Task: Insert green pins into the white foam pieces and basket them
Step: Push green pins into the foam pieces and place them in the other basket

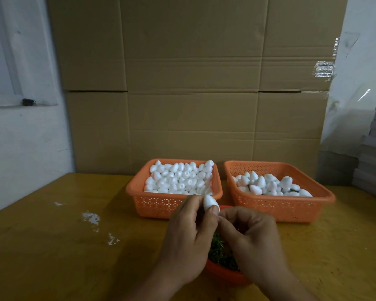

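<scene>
While left hand [186, 237] pinches foam piece [208, 202] before left basket [139, 192], right hand [251, 237] curls fingertips at its base, perhaps pinching pin, hidden. Green pins [219, 253] in bowl [226, 276], mostly covered.

white foam pieces [178, 180], perforated orange baskets [161, 203], seemingly green pins [220, 252]

No readable txt, labels, brands or nos. showing anywhere in the head view. Cardboard sheet [193, 83] at the back is showing plain brown faces w/ only fold lines, and the clear tape [323, 69] on its right edge is carrying no print I can make out. Orange baskets [161, 205] are showing just a perforated pattern, no markings.
</scene>
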Available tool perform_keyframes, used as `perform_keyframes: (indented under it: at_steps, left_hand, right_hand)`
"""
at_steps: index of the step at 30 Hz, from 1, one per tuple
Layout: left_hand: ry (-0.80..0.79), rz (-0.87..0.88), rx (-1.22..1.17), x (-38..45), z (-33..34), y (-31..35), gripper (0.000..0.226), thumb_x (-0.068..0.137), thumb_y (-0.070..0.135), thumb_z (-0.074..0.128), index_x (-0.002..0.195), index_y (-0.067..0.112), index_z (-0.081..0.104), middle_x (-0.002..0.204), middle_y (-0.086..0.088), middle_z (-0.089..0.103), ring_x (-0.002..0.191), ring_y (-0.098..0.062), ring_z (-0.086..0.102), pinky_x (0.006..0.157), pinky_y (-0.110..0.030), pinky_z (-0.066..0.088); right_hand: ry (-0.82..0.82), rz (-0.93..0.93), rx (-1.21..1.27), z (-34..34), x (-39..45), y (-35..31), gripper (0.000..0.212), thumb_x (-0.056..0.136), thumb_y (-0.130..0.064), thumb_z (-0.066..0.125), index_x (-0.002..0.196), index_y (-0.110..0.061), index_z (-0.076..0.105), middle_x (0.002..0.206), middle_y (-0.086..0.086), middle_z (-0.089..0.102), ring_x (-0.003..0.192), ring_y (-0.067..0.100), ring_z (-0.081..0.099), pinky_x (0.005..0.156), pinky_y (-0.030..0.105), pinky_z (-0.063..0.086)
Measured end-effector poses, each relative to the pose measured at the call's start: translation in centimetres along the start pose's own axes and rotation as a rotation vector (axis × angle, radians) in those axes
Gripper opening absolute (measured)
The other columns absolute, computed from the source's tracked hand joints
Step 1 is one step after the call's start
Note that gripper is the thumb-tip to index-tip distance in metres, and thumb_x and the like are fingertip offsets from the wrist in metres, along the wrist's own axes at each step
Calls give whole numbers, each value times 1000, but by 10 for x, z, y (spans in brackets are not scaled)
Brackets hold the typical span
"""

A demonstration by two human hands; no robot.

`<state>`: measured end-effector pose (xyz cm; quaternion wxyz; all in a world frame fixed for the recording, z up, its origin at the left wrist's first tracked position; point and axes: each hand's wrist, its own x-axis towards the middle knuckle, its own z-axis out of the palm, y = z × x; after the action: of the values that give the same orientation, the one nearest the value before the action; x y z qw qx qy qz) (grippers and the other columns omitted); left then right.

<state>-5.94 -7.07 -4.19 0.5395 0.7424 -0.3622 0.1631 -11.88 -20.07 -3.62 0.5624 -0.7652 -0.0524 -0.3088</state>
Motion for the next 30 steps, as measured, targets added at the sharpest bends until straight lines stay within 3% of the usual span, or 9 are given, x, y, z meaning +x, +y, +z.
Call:
perform_keyframes:
  at_steps: [4,7,9,12,14,19,25,28,30]
  left_hand:
    - [-65,-19,-144,2,-5,3,22,99,52,49,94,35,63,82,15,63,78,-3,60,66,-19,46]
    - [-111,-42,-174,-1,-3,1,46,91,65,46,131,43,56,107,19,66,105,-3,63,86,-20,52]
    - [-105,-50,-88,-4,-1,-1,61,86,74,42,139,45,44,102,20,61,99,-6,62,82,-20,50]
    - [-97,4,33,-7,2,-3,64,86,76,38,138,41,49,92,15,57,92,-10,59,77,-18,46]
    - [-100,33,91,-8,2,-4,62,88,77,36,135,40,52,94,17,56,95,-8,58,80,-21,47]
    - [-137,110,158,-9,4,-7,51,94,72,37,127,39,57,96,18,56,98,-7,58,83,-33,49]
    - [-130,121,183,-8,4,-8,49,95,73,36,124,40,58,93,20,55,97,-7,58,82,-32,48]
    - [-111,137,236,-8,4,-9,48,95,74,34,122,42,58,91,22,55,96,-5,56,86,-34,46]
    - [-100,150,258,-8,4,-9,47,95,73,34,122,42,58,91,21,56,95,-4,56,86,-35,45]
  right_hand:
    - [10,25,59,-4,4,1,8,85,-21,74,79,-22,80,67,5,73,52,9,59,49,23,46]
    - [48,54,77,-11,11,3,10,87,-15,74,79,-19,79,66,6,72,51,7,57,49,19,45]
    - [120,81,26,-19,21,6,10,87,-16,74,79,-18,79,66,3,72,52,6,60,49,15,46]
    - [254,115,-178,-41,46,19,9,89,-21,72,81,-21,77,66,-7,72,52,0,61,47,15,44]
    - [350,152,-309,-62,66,31,9,90,-21,71,88,-18,79,64,-6,70,53,2,61,51,26,46]
    - [417,289,-599,-106,107,56,15,94,-23,64,92,-13,75,76,6,72,68,32,66,69,50,58]
    - [282,536,-876,-119,137,61,23,76,-31,77,70,-10,69,70,10,67,65,26,65,60,32,50]
    - [225,596,-942,-119,145,62,30,59,-32,87,70,-11,69,71,7,67,65,24,65,61,32,54]
    - [217,561,-1020,-118,148,65,25,67,-30,83,72,-12,66,71,6,66,65,23,65,66,36,58]
